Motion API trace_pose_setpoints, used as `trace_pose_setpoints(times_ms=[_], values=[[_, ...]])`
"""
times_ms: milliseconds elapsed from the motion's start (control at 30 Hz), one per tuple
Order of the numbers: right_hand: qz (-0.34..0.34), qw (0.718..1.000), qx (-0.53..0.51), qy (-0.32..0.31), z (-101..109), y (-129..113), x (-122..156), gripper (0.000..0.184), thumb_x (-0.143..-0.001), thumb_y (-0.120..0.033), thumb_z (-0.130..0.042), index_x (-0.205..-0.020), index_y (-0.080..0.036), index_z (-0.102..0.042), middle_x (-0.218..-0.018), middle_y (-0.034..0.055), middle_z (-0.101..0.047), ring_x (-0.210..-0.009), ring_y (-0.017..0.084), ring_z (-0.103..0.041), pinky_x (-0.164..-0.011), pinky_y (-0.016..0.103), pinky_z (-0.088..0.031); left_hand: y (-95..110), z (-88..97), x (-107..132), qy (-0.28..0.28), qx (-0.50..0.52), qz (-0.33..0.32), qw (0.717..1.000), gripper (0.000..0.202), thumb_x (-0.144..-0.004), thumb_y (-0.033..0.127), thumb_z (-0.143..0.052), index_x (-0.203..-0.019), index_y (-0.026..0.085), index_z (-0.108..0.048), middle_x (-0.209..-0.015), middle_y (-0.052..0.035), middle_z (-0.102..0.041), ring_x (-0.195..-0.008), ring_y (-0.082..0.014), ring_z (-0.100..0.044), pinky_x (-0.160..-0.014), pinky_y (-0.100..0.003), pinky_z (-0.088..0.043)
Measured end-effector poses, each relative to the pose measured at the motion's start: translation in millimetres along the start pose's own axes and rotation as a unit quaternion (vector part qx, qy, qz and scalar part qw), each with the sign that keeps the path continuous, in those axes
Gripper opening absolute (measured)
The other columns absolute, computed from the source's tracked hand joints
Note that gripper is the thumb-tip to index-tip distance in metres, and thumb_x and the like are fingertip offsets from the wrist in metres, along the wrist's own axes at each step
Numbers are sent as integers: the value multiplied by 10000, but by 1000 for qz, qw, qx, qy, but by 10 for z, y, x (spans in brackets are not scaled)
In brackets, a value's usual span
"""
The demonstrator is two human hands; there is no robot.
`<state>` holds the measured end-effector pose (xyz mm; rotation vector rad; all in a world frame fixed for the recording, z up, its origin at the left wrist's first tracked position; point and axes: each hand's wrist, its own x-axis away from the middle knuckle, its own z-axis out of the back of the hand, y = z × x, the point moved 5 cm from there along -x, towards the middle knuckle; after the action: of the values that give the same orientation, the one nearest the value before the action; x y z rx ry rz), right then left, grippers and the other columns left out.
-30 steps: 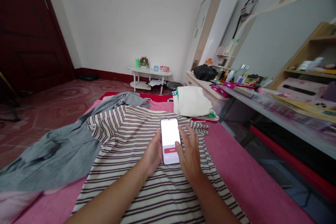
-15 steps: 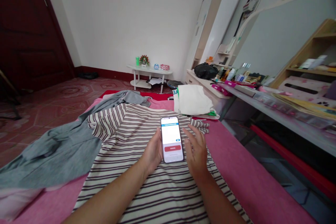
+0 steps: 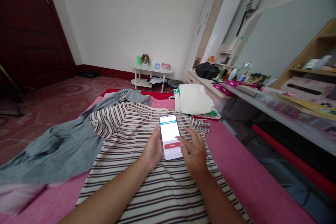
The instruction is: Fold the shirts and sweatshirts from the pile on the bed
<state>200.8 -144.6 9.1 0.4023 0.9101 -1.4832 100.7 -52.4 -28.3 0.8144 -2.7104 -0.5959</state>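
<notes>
A smartphone [image 3: 170, 131] with a lit screen is gripped by its left edge in my left hand [image 3: 153, 148]. White, blue and red areas show on the screen, but the text is too small to read. My right hand [image 3: 194, 152] is beside the phone, fingers apart, its index fingertip at the small blue button on the screen. Beneath both hands a striped short-sleeved shirt [image 3: 147, 196] lies spread on a pink cover [image 3: 236, 168]. A grey garment [image 3: 60, 154] lies along the shirt's left side.
Folded white cloth [image 3: 195, 98] lies past the shirt's right sleeve. To the right stands a table [image 3: 278, 120] crowded with bottles and boxes, a black bag [image 3: 207, 71] farther back. A low white table [image 3: 154, 69] stands by the wall, and a dark red door [image 3: 23, 24] is at left.
My right index finger has moved left onto the phone's screen, over the blue button. The left hand keeps its hold on the phone. The view has shifted slightly.
</notes>
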Motion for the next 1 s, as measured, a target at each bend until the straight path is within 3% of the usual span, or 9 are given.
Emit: trace_pose_setpoints(times_ms=[167,300,533,700,1000], values=[[-13,999,-26,13,26,-15,29,325,-876,-158,-441,-1078,-279,-665,-1272,46,-542,-1187,251,-482,-985,479,-397,-2,-17,10,4,8,5,1000,599,-913,545,-402,-1357,147,-450,-1128,-160,-668,-964,-305,-660,-895,-486,-471],[-51,997,-62,3,-80,5,90,351,-902,-216,-446,-1241,-236,-536,-1281,82,-532,-1203,238,-474,-1014,454,-384,0,22,-15,0,8,-15,1000,583,-915,524,-419,-1337,126,-464,-1128,-167,-664,-983,-308,-650,-901,-483,-470],[-182,979,-61,-73,-398,60,181,900,-703,-428,-705,-1441,-194,-247,-1382,164,-434,-1236,338,-450,-970,492,-426,-4,-84,25,-17,11,-39,999,545,-930,498,-405,-1316,119,-470,-1127,-162,-658,-1030,-311,-628,-947,-480,-446],[-222,971,-59,-71,-410,102,188,994,-627,-423,-754,-1456,-213,-248,-1398,168,-433,-1231,376,-460,-939,502,-443,-51,-159,67,-50,5,-23,998,542,-924,482,-438,-1332,128,-468,-1184,-162,-629,-1077,-306,-606,-963,-453,-446],[-262,959,-95,-45,-382,157,196,953,-604,-285,-732,-1436,-192,-276,-1369,154,-464,-1215,347,-476,-969,475,-429,-140,-130,43,-92,-72,-25,993,493,-948,458,-403,-1284,126,-544,-1232,-142,-613,-1183,-282,-532,-1009,-399,-404]])
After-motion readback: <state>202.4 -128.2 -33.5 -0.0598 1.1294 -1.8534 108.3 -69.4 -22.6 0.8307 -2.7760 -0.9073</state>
